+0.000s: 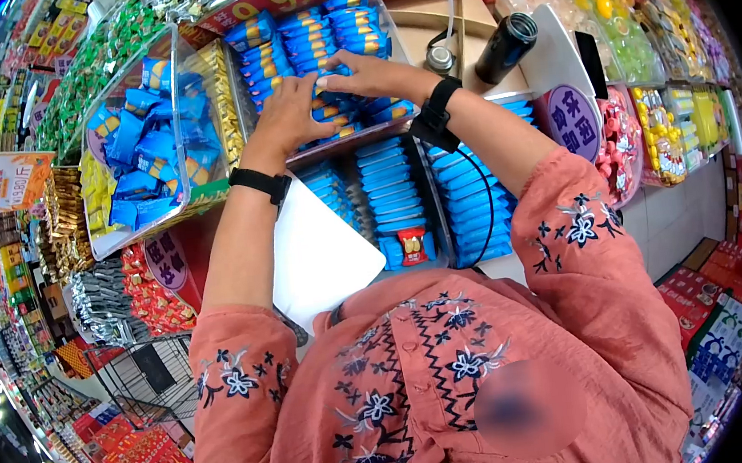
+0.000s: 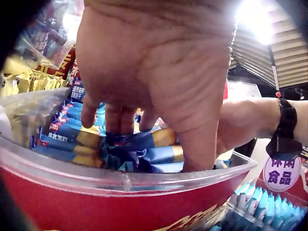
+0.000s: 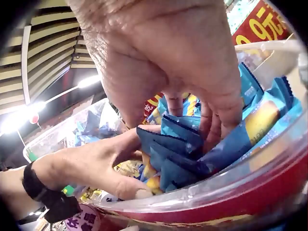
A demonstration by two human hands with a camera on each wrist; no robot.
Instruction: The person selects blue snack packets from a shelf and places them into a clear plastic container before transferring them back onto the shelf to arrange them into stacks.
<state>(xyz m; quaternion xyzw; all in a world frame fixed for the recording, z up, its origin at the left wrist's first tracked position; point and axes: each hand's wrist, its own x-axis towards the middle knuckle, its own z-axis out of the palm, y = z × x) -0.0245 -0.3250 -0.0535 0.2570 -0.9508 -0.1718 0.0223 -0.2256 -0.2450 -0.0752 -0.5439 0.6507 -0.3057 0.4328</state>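
Observation:
Both hands are inside a clear-walled bin (image 2: 127,182) of blue snack packets (image 1: 308,45) stacked in rows. My left hand (image 1: 290,114) reaches over the front rim, its thumb on the near side of a few packets (image 2: 161,154) and its fingers on the far side. From the right, my right hand (image 3: 168,53) curls its fingers round a bunch of blue packets (image 3: 178,154) standing on edge. The hands face each other closely over the same row. Packets partly hide the right fingertips.
Left of the bin stands another clear bin (image 1: 181,134) of loose blue packets. Light-blue packets (image 1: 389,185) fill trays below, beside a white board (image 1: 320,254). An open black bottle (image 1: 507,47) stands at the right. A wire cart (image 1: 148,378) is at lower left.

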